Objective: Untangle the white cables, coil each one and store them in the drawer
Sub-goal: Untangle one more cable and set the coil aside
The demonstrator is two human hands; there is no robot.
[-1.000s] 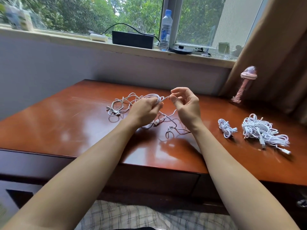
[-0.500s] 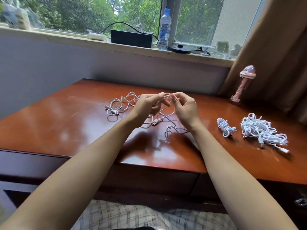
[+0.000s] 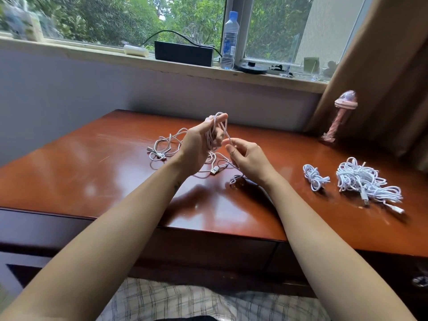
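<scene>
A white cable [image 3: 165,147] lies in loose loops on the red-brown desk [image 3: 97,181], with a USB plug [image 3: 215,170] near the middle. My left hand [image 3: 199,147] is raised above the desk, fingers spread, with several turns of this cable wound around them. My right hand [image 3: 247,158] sits just to the right and pinches the strand that leads off the coil. A small coiled cable [image 3: 313,176] and a bigger tangled heap of white cables [image 3: 363,181] lie at the desk's right. The closed drawer front [image 3: 208,249] shows below the desk's front edge.
A pink lamp-like object [image 3: 340,117] stands at the back right by a brown curtain [image 3: 389,66]. The windowsill holds a black box [image 3: 183,53], a water bottle [image 3: 229,40] and small items. My checked trousers [image 3: 185,302] show at the bottom.
My left hand has lifted and opened its fingers, and cable turns are now wrapped round them. My right hand has dropped slightly and moved apart from the left, still pinching the strand.
</scene>
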